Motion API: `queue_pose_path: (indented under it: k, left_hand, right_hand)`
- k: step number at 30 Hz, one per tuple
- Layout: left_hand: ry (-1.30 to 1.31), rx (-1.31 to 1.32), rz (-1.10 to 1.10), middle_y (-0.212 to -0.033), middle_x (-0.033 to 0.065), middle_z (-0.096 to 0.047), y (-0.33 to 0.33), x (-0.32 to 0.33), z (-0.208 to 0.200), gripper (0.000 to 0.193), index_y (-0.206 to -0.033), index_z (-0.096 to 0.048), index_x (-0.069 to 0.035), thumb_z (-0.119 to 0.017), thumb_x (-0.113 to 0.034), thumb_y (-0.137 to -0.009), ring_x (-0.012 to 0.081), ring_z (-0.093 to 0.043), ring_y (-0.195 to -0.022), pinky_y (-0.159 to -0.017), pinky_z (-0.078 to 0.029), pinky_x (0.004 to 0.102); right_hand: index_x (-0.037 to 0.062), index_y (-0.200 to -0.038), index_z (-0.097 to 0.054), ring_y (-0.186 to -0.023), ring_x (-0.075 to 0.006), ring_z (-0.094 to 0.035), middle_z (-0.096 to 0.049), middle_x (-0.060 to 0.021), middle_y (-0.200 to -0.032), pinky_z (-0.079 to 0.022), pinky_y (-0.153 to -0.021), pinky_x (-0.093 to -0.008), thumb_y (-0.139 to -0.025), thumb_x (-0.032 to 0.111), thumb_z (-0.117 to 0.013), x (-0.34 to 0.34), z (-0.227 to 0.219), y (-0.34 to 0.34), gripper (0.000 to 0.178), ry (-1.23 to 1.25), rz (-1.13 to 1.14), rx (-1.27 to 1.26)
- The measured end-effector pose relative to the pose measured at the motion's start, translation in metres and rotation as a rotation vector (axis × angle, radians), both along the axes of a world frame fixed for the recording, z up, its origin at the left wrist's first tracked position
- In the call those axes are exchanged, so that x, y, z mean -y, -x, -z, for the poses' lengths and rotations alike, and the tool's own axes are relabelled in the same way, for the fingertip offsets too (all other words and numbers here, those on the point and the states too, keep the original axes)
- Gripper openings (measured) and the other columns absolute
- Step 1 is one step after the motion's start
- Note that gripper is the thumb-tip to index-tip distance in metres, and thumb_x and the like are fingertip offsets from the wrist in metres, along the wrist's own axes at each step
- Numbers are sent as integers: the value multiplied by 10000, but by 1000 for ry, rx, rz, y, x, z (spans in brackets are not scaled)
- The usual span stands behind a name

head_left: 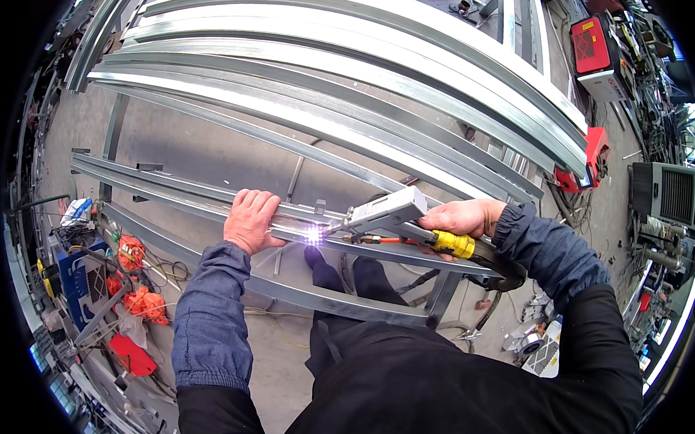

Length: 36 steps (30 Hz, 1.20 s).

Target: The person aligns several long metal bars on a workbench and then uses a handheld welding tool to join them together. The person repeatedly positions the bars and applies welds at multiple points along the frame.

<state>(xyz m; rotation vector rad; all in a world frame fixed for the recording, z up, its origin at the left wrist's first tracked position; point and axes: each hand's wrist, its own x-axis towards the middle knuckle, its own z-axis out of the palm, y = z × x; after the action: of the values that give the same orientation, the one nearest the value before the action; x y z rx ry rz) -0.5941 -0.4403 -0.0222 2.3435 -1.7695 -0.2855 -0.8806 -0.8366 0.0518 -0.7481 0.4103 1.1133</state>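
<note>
My left hand (248, 222) is closed around a long galvanized metal rail (182, 194), its fingers over the top and thumb along the near side. In my right hand (470, 217) is a welding gun (388, 209) with a grey, boxy body and a yellow collar at its back. The gun's nozzle points left at the rail. A bright violet-white welding arc (314, 235) glows at its tip, just right of my left hand, and its glare hides the joint. Near the arc, a small metal bracket (319, 206) stands up from the rail.
Several long steel channels (343, 91) lie across the frame beyond my hands. A lower frame bar (335, 300) runs close to my legs. A thick black cable (506, 271) hangs from the gun. Orange bags (144, 304) sit at left; a red-and-white machine (598, 55) stands far right.
</note>
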Motion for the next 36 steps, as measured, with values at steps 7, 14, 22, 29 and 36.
queue_pose_path:
  k: [7, 14, 22, 29, 36]
  left_hand:
    - [-23, -7, 7, -1257, 70, -675, -1, 3, -1, 900, -1286, -649, -117, -990, -432, -515, 293, -636, -1222, -1191, -422, 492]
    - [-6, 33, 27, -1250, 70, -663, -2, -1, 2, 911, -1294, -641, -116, -993, -441, -519, 295, -633, -1214, -1185, -425, 500]
    - [-22, 3, 1, -1246, 71, -659, 0, 2, -1, 912, -1286, -642, -120, -1004, -419, -504, 295, -630, -1213, -1184, -424, 496]
    - [-22, 2, 3, -1241, 57, -658, 0, 3, -2, 919, -1291, -647, -123, -1018, -433, -511, 284, -627, -1212, -1186, -424, 482]
    - [-35, 1, 0, -1249, 51, -659, 0, 3, -2, 944, -1306, -645, -119, -1023, -452, -508, 277, -626, -1217, -1192, -424, 476]
  right_hand:
    - [119, -1427, -607, -748, -185, -744, -720, -84, -1021, -628, -641, -349, -1177, 556, -492, 2, 6, 7, 517, -3, 12, -2]
    - [136, -1406, -581, -737, -190, -748, -722, -81, -1012, -628, -634, -355, -1178, 537, -508, 2, 3, 10, 468, 11, 12, -19]
    - [145, -1343, -588, -731, -190, -748, -711, -77, -995, -620, -625, -351, -1172, 546, -519, 1, 4, 15, 441, 13, 17, -17]
    - [141, -1332, -592, -728, -189, -748, -704, -71, -989, -619, -614, -350, -1170, 548, -524, 2, 6, 19, 443, 8, 20, -7]
    - [147, -1424, -598, -738, -182, -754, -706, -65, -994, -627, -628, -349, -1164, 561, -530, 3, 4, 21, 494, 30, 8, -10]
